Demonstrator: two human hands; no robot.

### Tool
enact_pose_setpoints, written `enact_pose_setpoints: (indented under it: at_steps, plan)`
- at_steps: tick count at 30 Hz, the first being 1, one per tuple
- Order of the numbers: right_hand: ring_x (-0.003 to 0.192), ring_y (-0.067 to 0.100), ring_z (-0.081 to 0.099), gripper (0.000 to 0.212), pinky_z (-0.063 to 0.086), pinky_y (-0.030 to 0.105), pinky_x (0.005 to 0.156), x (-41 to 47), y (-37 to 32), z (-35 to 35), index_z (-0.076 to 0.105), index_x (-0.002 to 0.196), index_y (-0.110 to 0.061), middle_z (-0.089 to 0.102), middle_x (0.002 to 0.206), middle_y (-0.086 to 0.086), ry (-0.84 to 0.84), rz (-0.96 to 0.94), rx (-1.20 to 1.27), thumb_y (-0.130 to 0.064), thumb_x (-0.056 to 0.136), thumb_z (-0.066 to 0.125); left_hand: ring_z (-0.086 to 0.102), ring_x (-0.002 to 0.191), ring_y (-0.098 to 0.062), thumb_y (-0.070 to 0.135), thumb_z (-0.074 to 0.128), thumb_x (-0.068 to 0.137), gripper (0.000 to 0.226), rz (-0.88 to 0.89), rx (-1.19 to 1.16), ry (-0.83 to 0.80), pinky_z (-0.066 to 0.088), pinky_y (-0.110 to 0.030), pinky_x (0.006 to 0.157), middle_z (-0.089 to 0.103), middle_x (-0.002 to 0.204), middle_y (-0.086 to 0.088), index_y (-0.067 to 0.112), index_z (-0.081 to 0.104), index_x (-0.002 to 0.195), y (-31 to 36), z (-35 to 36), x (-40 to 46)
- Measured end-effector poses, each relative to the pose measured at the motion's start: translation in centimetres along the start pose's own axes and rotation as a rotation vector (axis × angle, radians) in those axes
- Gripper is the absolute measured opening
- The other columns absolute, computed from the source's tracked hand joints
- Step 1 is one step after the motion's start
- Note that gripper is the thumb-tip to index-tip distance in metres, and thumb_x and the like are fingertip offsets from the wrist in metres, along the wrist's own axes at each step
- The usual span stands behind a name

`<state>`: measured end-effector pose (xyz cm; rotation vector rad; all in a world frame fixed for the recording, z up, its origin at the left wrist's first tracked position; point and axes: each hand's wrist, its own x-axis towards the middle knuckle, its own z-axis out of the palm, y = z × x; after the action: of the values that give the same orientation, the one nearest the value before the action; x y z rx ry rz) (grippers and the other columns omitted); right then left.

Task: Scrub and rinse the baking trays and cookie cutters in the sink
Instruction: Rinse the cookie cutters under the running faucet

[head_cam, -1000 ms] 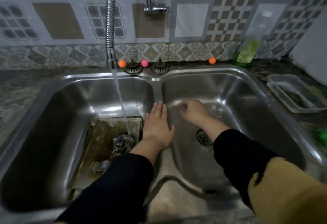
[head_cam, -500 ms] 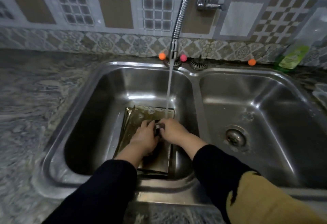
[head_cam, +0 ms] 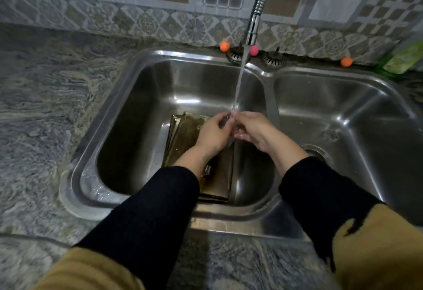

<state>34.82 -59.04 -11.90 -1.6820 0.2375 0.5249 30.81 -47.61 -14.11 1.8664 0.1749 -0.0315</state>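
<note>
Both hands — left hand (head_cam: 214,133), right hand (head_cam: 250,130) — pinch something small, unidentifiable, under tap stream (head_cam: 238,88). Baking trays (head_cam: 183,136) lie stacked in left sink basin (head_cam: 160,79) — still stained; scrubbing remains.

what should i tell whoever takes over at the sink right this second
Left hand and right hand: both raised together under the running water stream over the left basin, fingers curled around something small; too blurred to name it.
Baking trays: stacked flat on the left basin floor, brown with grime, partly under the forearms. A small metal piece lies on them.
Right basin: nothing in it.
Done: no tray looks clean.
Left: scrub and rinse the trays and cutters.
</note>
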Motion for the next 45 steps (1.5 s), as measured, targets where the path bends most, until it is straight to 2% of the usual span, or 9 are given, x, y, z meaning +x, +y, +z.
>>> enact_pose_setpoints:
  at_steps: [5,12,15,20,23,30,36,42,45]
  plan:
    - [0.061,0.009,0.057,0.014,0.05,0.018,0.053,-0.7,-0.7,-0.3,0.067,0.102,-0.011,0.065,0.075,0.003,-0.019,-0.015,0.128,-0.017,0.095,0.056,0.067,0.098,-0.021,0.028,0.042,0.102,0.035,-0.085,-0.106,-0.004,0.055,-0.043,0.09,0.069,0.11,-0.006,0.022,0.053,0.134,0.5,0.5,0.7]
    - [0.061,0.01,0.064,0.014,0.052,0.017,0.051,-0.9,-1.3,0.1,0.063,0.095,-0.012,0.067,0.082,0.008,0.036,-0.009,0.213,0.0,0.09,0.059,0.063,0.082,-0.013,0.034,0.043,0.101,0.027,-0.076,-0.164,-0.086,0.049,-0.028,0.069,0.066,0.095,0.003,0.023,0.057,0.122,0.4,0.2,0.0]
    - [0.062,0.005,0.055,0.019,0.044,0.018,0.055,-1.0,-1.3,-0.4,0.068,0.1,-0.019,0.068,0.086,0.001,-0.021,-0.072,0.011,-0.007,0.093,0.055,0.063,0.09,-0.013,0.032,0.038,0.103,0.022,-0.09,-0.174,-0.14,0.047,-0.023,0.071,0.065,0.093,0.006,0.024,0.059,0.107,0.7,0.0,-0.1]
    - [0.097,0.011,0.062,0.031,0.052,0.02,0.078,-1.4,-0.6,-0.6,0.067,0.113,-0.023,0.068,0.108,-0.001,-0.064,-0.229,-0.176,-0.004,0.092,0.055,0.065,0.105,-0.021,0.035,0.03,0.104,0.041,-0.314,-0.495,-0.099,0.053,-0.029,0.086,0.068,0.113,-0.01,0.01,0.056,0.125,2.0,-0.2,0.6]
    - [0.102,0.013,0.063,0.041,0.051,0.018,0.08,-1.9,0.3,-0.5,0.064,0.119,-0.016,0.067,0.111,0.003,-0.001,-0.351,-0.291,0.005,0.085,0.061,0.068,0.097,-0.021,0.037,0.028,0.105,0.044,-0.388,-0.579,-0.062,0.056,-0.026,0.071,0.069,0.11,-0.012,0.007,0.057,0.12,2.5,-0.1,1.0]
    - [0.089,0.009,0.065,0.017,0.052,0.023,0.086,-2.3,0.7,-1.4,0.072,0.092,-0.021,0.069,0.091,-0.007,0.087,-0.519,-0.366,-0.008,0.082,0.072,0.067,0.102,-0.021,0.036,0.029,0.104,0.04,-0.377,-0.573,-0.098,0.051,-0.034,0.092,0.069,0.112,-0.011,0.014,0.055,0.125,3.2,0.1,0.6]
    - [0.084,0.0,0.048,0.035,0.043,0.006,0.078,-2.1,0.1,-1.4,0.061,0.113,-0.019,0.041,0.111,-0.004,0.269,-0.683,-0.484,-0.013,0.081,0.072,0.071,0.09,-0.018,0.009,0.049,0.099,0.024,-0.262,-0.671,0.022,0.058,-0.027,0.074,0.069,0.11,-0.012,0.011,0.057,0.122,3.7,0.4,1.5]
    - [0.074,0.007,0.058,0.035,0.047,0.018,0.07,-1.6,-0.7,-4.6,0.062,0.115,-0.014,0.061,0.089,-0.003,0.322,-0.675,-0.403,-0.005,0.082,0.067,0.069,0.095,-0.019,0.008,0.045,0.099,0.023,-0.053,-0.447,0.042,0.057,-0.03,0.083,0.071,0.101,-0.007,0.015,0.064,0.11,6.1,4.0,2.0]
    - [0.067,0.002,0.057,0.035,0.045,0.014,0.064,-1.3,-0.1,-8.6,0.064,0.113,-0.014,0.06,0.077,-0.01,0.42,-0.587,-0.316,-0.005,0.08,0.071,0.061,0.113,-0.02,0.015,0.05,0.095,0.032,0.189,0.072,-0.03,0.043,-0.025,0.101,0.065,0.121,-0.006,0.013,0.061,0.125,6.0,6.5,2.7]
